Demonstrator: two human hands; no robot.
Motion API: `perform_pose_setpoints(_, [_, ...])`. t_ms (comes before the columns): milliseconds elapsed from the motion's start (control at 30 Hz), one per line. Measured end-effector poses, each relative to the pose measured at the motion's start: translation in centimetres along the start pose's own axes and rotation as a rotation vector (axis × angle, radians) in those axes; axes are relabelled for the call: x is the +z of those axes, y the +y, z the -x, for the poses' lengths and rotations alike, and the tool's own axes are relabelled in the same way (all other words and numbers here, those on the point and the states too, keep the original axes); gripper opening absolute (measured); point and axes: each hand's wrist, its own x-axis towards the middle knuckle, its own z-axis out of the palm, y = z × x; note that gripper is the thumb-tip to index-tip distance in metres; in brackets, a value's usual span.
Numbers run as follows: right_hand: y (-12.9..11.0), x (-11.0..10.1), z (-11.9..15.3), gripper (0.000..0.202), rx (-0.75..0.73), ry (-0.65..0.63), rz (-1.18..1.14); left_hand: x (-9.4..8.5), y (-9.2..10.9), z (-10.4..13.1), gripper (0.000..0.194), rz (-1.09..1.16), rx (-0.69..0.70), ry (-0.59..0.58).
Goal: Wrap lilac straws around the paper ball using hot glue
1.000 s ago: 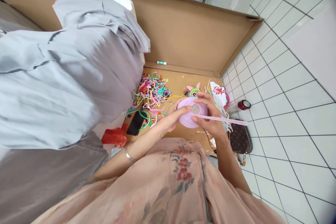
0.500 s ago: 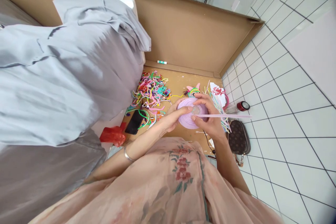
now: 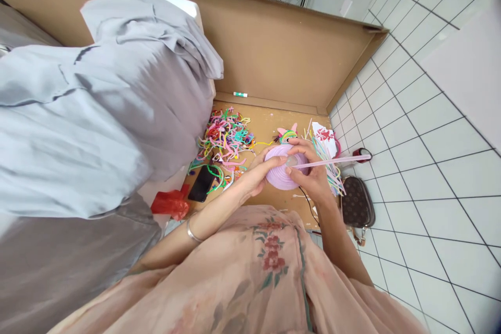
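Observation:
Between my two hands is a round lilac coil [image 3: 278,178], wound in rings around a small clear, roundish centre. A lilac pipe cleaner [image 3: 332,161] sticks out from it to the right, its far end crossing in front of a bottle cap. My left hand [image 3: 260,171] grips the coil from the left, thumb lying across its top. From the right, my right hand [image 3: 316,180] curves its fingers around the far edge, with thumb and a fingertip close to the centre and the pipe cleaner's base. The underside of the coil is hidden.
A heap of colourful pipe cleaner pieces [image 3: 227,133] lies left, near a black phone [image 3: 201,182] and a red plastic bag [image 3: 171,203]. Beyond my hands sits a colourful striped craft piece [image 3: 287,134]. Pale stems [image 3: 335,177], a brown pouch [image 3: 357,202] and a tiled wall [image 3: 422,167] are right.
The free end of the lilac pipe cleaner has swung upward, away from me, and now overlaps the bottle cap. Both hands keep nearly the same hold on the coil.

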Motion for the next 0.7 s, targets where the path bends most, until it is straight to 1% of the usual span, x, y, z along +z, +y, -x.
perform_pose_setpoints(167, [0.2,0.0,0.2,0.027,-0.017,0.008,-0.018,-0.1,-0.1,0.1,0.050,-0.024,-0.012,-0.025])
perform_pose_setpoints(300, [-0.3,0.0,0.4,0.026,-0.017,0.023,-0.005,0.0,0.0,0.3,0.049,-0.025,-0.014,-0.036])
perform_pose_setpoints(533, [-0.9,0.1,1.0,0.025,0.007,0.039,-0.014,-0.1,0.0,0.7,0.052,-0.046,-0.013,-0.075])
perform_pose_setpoints(700, [-0.9,-0.2,1.3,0.025,0.019,0.049,-0.028,0.3,0.0,0.8,0.061,-0.063,-0.007,-0.074])
